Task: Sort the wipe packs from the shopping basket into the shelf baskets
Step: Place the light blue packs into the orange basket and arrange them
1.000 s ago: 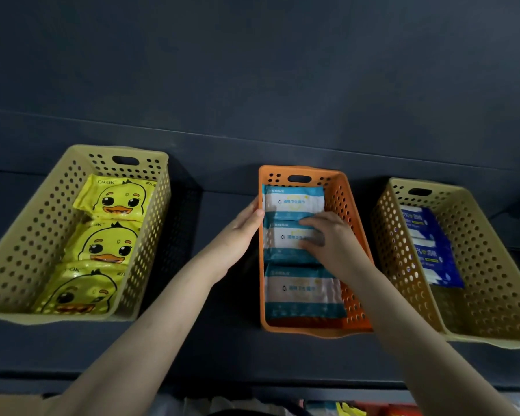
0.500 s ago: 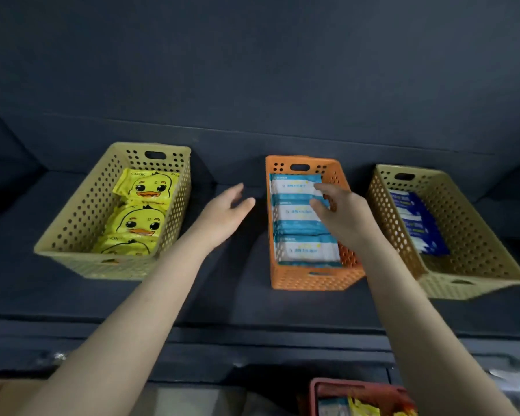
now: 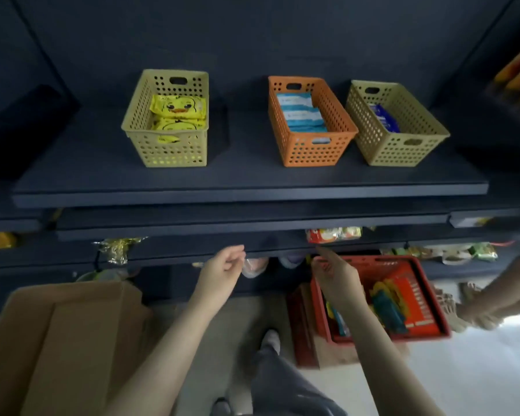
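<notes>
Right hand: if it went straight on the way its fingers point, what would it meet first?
Probably the lower shelf's front edge, just beyond the fingers of the right hand; the red shopping basket lies below that line. Depth is unclear.

my right hand [image 3: 333, 277] covers the left rim of the shopping basket [image 3: 403, 338] | wipe packs [image 3: 388, 307] inside it blurred, kinds unclear | cardboard box [image 3: 57, 340] cut off by left and bottom edges | print on teal packs [image 3: 297, 111] too small to read
</notes>
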A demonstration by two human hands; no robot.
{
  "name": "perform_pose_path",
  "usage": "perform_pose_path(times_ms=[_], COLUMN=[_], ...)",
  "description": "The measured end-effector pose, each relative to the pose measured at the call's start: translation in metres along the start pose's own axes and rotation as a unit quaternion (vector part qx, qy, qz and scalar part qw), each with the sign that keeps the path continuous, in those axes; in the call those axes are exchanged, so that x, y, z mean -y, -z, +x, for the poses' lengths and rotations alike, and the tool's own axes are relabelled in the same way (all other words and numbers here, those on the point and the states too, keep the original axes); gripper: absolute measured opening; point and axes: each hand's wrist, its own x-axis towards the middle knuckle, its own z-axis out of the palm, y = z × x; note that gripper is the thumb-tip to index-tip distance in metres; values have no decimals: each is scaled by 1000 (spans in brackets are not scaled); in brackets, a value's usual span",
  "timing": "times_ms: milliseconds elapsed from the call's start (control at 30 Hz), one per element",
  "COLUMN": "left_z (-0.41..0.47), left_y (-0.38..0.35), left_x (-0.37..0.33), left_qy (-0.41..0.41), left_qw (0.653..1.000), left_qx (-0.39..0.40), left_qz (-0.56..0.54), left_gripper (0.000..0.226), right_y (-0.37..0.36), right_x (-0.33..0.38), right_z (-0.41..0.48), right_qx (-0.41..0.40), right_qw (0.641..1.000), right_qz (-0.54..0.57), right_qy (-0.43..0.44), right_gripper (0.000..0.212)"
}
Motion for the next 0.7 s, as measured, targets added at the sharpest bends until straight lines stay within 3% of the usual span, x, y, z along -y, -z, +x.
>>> perform_pose_path(times_ms=[200, 433, 700], left_z=[-54, -54, -17], left_y=[-61, -170, -328], left_x=[46, 42, 37], left_qy=[52, 98, 189], left_qw=[994, 979, 968], left_qx=[93, 178, 163], left_qz=[-2, 11, 18], left_gripper=[22, 18, 26], right_y=[4, 57, 138], right_x=[-84, -186, -330], right_z=[-66, -78, -5], right_qx=[44, 18, 63], right_qw=[992, 979, 970], right_qz=[-18, 6, -33], right_qy=[-117, -204, -232], right_gripper=[37, 33, 30])
